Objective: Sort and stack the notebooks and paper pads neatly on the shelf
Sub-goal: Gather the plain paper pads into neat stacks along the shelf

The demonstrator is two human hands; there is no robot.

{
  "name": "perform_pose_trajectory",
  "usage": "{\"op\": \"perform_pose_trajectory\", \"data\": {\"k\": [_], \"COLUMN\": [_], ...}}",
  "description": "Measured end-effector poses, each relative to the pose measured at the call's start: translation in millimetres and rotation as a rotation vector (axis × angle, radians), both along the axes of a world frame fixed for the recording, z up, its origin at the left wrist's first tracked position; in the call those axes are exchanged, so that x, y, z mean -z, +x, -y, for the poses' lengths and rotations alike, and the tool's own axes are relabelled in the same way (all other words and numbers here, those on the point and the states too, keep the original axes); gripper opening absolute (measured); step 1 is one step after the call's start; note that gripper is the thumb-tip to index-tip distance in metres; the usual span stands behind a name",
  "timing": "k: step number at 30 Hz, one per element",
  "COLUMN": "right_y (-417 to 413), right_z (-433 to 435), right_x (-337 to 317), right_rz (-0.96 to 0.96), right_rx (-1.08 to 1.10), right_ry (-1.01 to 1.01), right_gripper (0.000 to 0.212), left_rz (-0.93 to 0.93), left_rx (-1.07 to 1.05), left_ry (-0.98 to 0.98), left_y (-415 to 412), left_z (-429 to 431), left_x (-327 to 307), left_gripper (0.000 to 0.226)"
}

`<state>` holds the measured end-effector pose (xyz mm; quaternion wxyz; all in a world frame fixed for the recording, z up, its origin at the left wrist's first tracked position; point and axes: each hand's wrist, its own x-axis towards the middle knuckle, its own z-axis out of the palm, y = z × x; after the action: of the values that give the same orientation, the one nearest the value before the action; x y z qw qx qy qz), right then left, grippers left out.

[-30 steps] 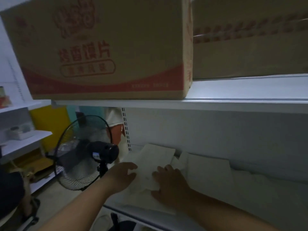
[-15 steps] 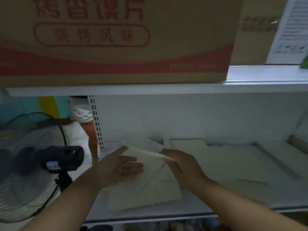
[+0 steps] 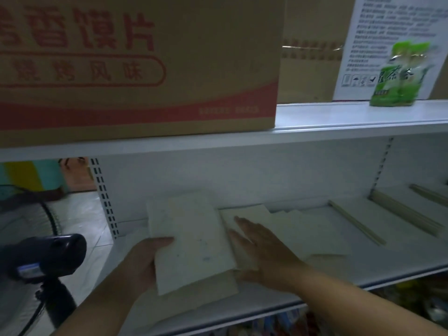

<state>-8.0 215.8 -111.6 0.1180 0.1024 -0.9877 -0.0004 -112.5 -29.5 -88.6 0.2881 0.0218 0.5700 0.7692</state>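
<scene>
A pale paper pad (image 3: pixel 191 241) is held up, tilted, above the white shelf (image 3: pixel 378 270) at its left end. My left hand (image 3: pixel 143 260) grips the pad's left edge from beneath. My right hand (image 3: pixel 264 251) lies flat with fingers spread beside the pad's right edge, on another pale pad (image 3: pixel 244 214). More pale pads (image 3: pixel 312 234) lie loosely overlapped on the shelf to the right. One pad (image 3: pixel 211 292) lies under the raised one.
A large brown carton (image 3: pixel 145 64) with red print fills the upper shelf close overhead. A green packet (image 3: pixel 400 76) and a white printed sheet (image 3: pixel 378 27) stand at upper right. A black fan (image 3: pixel 38 258) stands left of the shelf. Thin wooden strips (image 3: pixel 354 224) lie at right.
The view has shifted right. My left hand has taken the pad by its left edge and raised it; my right hand let go and flattened onto the pads beside it.
</scene>
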Motion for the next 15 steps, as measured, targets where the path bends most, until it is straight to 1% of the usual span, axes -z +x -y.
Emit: {"op": "perform_pose_trajectory", "data": {"k": [1, 2, 3, 4, 6, 7, 9, 11, 12, 13, 14, 15], "right_y": [0.1, 0.6, -0.1, 0.2, 0.0, -0.5, -3.0, -0.4, 0.7, 1.6, 2.6, 1.1], "right_z": [-9.3, -16.3, -23.5, -28.1, -27.5, -27.9, -32.8, -39.0, -42.9, -46.0, -46.9, -46.0], "right_x": [10.0, 15.9, 24.9, 32.4, 34.1, 32.9, 29.9, 19.0, 13.3, 8.5, 3.4, 0.4], "right_rz": [0.173, 0.272, 0.307, 0.318, 0.273, 0.26, 0.282, 0.325, 0.321, 0.278, 0.189, 0.036], "right_rx": [0.108, 0.144, 0.168, 0.194, 0.228, 0.227, 0.203, 0.198, 0.202, 0.21, 0.229, 0.255], "right_ry": [-0.038, -0.025, 0.005, 0.0, -0.057, -0.082, -0.145, -0.303, -0.41, -0.498, -0.563, -0.593], "right_gripper": [0.095, 0.103, 0.107, 0.103, 0.073, 0.066, 0.068, 0.081, 0.079, 0.066, 0.052, 0.043], "left_rz": [-0.03, -0.043, -0.054, -0.064, -0.08, -0.078, -0.086, -0.1, -0.105, -0.113, -0.123, -0.128], "left_rx": [-0.026, -0.053, -0.061, -0.074, -0.074, -0.072, -0.074, -0.091, -0.105, -0.108, -0.118, -0.121], "left_ry": [0.012, 0.012, 0.022, 0.011, -0.01, -0.023, -0.059, -0.077, -0.085, -0.095, -0.108, -0.11], "left_y": [-3.5, -6.0, -7.0, -6.1, -4.9, -5.3, -4.1, -1.9, 0.8, 2.6, 5.2, 6.5], "left_z": [4.3, 10.0, 13.5, 16.6, 22.5, 24.1, 23.6, 19.3, 16.4, 13.4, 10.8, 8.9], "left_x": [1.7, 1.9, 1.8, 1.6, 1.7, 2.7, 0.7, -2.0, -4.7, -6.5, -8.4, -9.4], "left_gripper": [0.026, 0.028, 0.031, 0.032, 0.039, 0.045, 0.048, 0.035, 0.028, 0.023, 0.022, 0.024]}}
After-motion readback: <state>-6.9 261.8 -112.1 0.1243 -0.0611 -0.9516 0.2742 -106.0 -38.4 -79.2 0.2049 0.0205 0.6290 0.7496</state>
